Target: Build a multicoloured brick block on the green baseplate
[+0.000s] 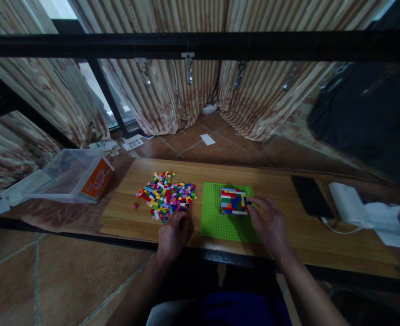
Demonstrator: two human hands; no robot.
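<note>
A green studded baseplate (211, 222) lies on the wooden board, and a block built of many-coloured toy bricks (233, 202) stands on it. My right hand (270, 222) is at the block's right side, thumb and forefinger pinched close to its edge. A small dark spot shows at those fingertips, too small to name. My left hand (173, 234) rests with curled fingers at the near edge of a loose pile of small toy bricks (168, 194). Whatever its fingers may hold is hidden.
A clear plastic tub (69, 176) with an orange label lies at the left. To the right are a black phone (311, 196) and a white power bank (349, 203) with a cable. A dark metal bar (200, 45) crosses ahead, before striped curtains (173, 95).
</note>
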